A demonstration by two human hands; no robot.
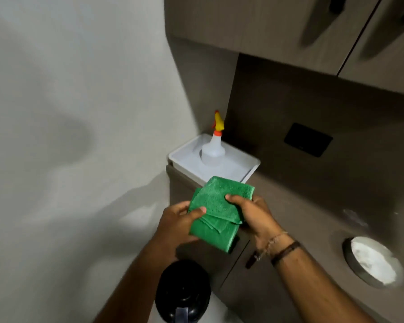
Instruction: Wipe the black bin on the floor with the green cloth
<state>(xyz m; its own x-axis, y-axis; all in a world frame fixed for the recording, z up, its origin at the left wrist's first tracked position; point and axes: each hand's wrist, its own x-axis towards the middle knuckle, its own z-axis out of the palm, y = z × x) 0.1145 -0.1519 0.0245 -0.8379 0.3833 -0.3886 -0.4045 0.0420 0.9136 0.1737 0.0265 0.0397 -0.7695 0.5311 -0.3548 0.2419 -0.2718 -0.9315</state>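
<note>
A folded green cloth (pixel 216 212) is held in front of me at counter height by both hands. My left hand (pixel 179 221) grips its left edge with the thumb on top. My right hand (pixel 253 214) pinches its right side, thumb across the top. Below my arms, on the floor by the cabinet, stands the round black bin (pixel 183 291) with a glossy lid; my left forearm covers part of its left side. The cloth is well above the bin and apart from it.
A white tray (pixel 183 160) on the brown counter holds a clear spray bottle (pixel 212 150) with a yellow and orange nozzle. A round metal-rimmed opening (pixel 373 262) sits in the counter at right. A black wall plate (pixel 308 139) and upper cabinets are behind. A white wall stands left.
</note>
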